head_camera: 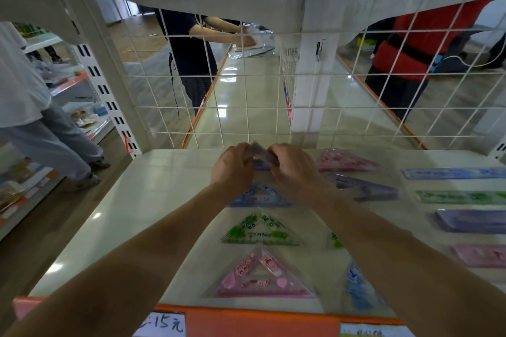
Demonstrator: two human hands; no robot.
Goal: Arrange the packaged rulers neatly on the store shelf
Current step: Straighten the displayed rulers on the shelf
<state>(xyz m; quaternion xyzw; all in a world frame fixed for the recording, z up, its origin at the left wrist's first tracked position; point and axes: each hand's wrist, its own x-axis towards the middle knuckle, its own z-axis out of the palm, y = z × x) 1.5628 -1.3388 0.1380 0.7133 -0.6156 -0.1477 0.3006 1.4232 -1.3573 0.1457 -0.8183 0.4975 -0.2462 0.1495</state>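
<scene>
The white shelf (153, 200) takes up the near half of the view, with a wire grid (246, 107) as its far wall and an orange front strip (260, 320) along its near edge. On the right lie four straight rulers in a row from far to near: blue straight ruler (451, 173), green straight ruler (460, 196), purple straight ruler (471, 220), pink straight ruler (479, 254). In the middle runs a column of packaged triangles, the pink triangle (260, 276) nearest, then the green triangle (260, 230), then the blue triangle (260, 197), which the wrists partly cover. A second, looser column lies just to the right of it. The left hand (232, 165) and right hand (294, 165) meet at the far end of the middle column, fingers curled, each pinching one side of the purple triangle (260, 157), which is held close to the wire grid; whether it already touches the shelf cannot be told. The step in hand looks like setting this piece down as the fourth in the column. To do it well, it should probably go down flat with its point toward the grid like the others, its long edge parallel to the blue triangle's, centred on the same line and with a similar gap, so the wrapping does not overlap. Letting go with both hands together should keep the slippery wrapper from skewing.
</scene>
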